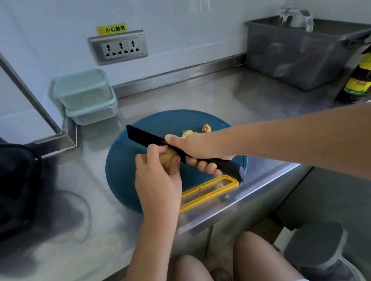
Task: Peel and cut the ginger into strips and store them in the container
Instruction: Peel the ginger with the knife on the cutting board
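1. Stainless counter [89, 240] fills my view. Near its front edge the left hand [158, 182] grips the ginger [168, 157] just above the blue cutting board [126, 164].
2. I judge the ginger light, hard and knobbly, and slick where it is peeled. It is best pinched at its ends, with the thumb kept off the edge.
3. The right hand [193, 148] is wrapped round the handle of the black knife [146, 137], whose blade lies against the ginger. Fingers hide most of the knob, so I cannot tell how much skin is left.
4. Two small ginger pieces [187, 133] lie farther back on the board, partly behind the wrist.
5. Far left, two lidded containers [82, 87] sit stacked. I cannot make out their contents.
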The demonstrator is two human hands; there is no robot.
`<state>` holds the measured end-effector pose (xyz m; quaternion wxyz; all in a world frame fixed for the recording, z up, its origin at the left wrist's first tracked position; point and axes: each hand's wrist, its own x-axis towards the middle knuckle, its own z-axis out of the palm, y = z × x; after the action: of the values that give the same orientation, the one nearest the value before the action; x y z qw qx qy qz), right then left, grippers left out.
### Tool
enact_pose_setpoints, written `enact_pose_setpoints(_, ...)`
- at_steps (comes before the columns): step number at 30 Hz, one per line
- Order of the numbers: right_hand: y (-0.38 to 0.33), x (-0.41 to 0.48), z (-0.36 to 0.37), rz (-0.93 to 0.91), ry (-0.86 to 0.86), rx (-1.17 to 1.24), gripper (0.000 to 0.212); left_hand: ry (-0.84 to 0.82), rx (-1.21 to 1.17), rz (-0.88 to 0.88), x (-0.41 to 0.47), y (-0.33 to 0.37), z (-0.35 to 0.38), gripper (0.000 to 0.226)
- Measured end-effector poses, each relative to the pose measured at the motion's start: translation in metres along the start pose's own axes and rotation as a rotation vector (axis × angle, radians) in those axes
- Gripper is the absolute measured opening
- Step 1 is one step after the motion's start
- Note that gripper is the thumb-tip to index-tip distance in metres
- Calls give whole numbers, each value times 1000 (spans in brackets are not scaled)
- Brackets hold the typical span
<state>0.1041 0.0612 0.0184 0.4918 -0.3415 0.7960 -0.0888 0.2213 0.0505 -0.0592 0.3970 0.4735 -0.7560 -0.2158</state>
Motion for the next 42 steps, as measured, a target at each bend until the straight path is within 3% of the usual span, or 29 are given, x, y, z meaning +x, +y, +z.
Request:
enact_pose_setpoints(15,58,-35,-2,82,-25,33,73,0,-39,-33,-2,6,-7,27)
enact_pose_setpoints(42,27,-28,2,102,40,-47,73,8,32,1,1,1,-4,26)
